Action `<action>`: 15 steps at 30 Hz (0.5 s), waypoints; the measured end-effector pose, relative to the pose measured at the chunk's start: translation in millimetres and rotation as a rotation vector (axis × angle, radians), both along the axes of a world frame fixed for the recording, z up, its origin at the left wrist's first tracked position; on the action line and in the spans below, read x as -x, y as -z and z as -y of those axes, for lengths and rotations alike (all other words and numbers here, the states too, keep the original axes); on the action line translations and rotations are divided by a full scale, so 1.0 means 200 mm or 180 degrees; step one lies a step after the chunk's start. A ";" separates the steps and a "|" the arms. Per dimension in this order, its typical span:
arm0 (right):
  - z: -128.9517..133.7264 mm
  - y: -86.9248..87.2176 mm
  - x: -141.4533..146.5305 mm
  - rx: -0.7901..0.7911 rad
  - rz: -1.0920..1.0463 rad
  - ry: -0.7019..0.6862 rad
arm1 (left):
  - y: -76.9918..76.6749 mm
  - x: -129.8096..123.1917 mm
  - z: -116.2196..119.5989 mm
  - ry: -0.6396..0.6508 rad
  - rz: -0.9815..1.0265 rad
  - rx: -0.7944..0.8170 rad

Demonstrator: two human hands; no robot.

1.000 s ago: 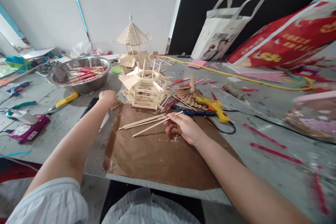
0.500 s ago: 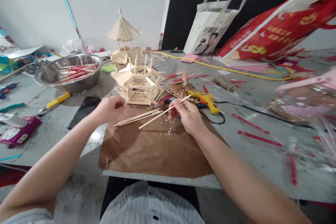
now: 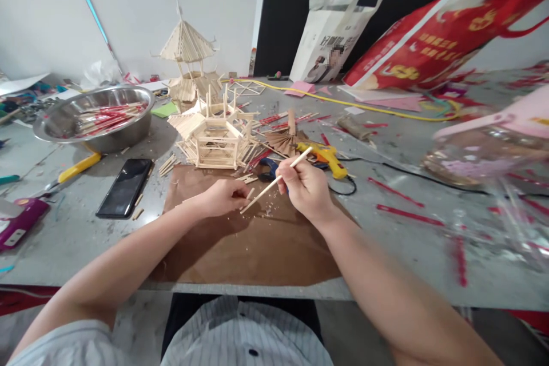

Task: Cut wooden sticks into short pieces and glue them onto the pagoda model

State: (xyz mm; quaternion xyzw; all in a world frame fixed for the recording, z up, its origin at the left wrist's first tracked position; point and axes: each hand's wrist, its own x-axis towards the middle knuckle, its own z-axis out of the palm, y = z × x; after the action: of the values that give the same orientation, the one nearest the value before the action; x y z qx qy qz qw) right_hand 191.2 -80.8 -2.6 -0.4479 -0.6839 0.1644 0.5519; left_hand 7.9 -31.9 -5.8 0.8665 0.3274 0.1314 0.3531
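My right hand grips a long thin wooden stick, which slants down to the left over a brown sheet. Close to the stick's lower end, my left hand is closed on a short stick piece. Beyond my hands stands a hexagonal stick model with upright posts. Several more sticks lie partly hidden behind my left hand. Small white crumbs are scattered on the sheet between my hands.
Behind stands a roofed stick tower. At left are a steel bowl of red-wrapped sticks, a yellow-handled tool and a black phone. A yellow glue gun with its cord, a white bag and a red bag are at right.
My left hand has moved right and toward me, from beside the model to the stick's lower end, and now holds a short piece. The camera view has shifted slightly.
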 end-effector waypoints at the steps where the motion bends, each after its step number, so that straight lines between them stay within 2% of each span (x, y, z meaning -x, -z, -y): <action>1: 0.00 0.00 0.00 0.0001 -0.0022 0.0012 | 0.00 0.01 0.00 0.0032 0.0000 0.0056; 7: -0.02 0.04 0.02 0.0244 -0.0299 -0.0109 | 0.03 0.04 0.00 0.0188 0.0105 0.0305; 13: -0.02 0.06 0.09 0.0590 0.0718 -0.0612 | 0.06 0.06 0.00 0.0234 0.0228 0.0339; 15: -0.01 0.06 0.10 0.0594 0.0771 -0.0695 | 0.06 0.06 0.00 0.0233 0.0230 0.0362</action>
State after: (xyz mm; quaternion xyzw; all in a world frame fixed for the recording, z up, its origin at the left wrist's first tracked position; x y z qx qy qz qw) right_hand 171.0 -78.1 -14.1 -0.4367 -0.7717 0.2310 0.4005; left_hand -3.5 -32.6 -18.7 0.8511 0.2896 0.1307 0.4179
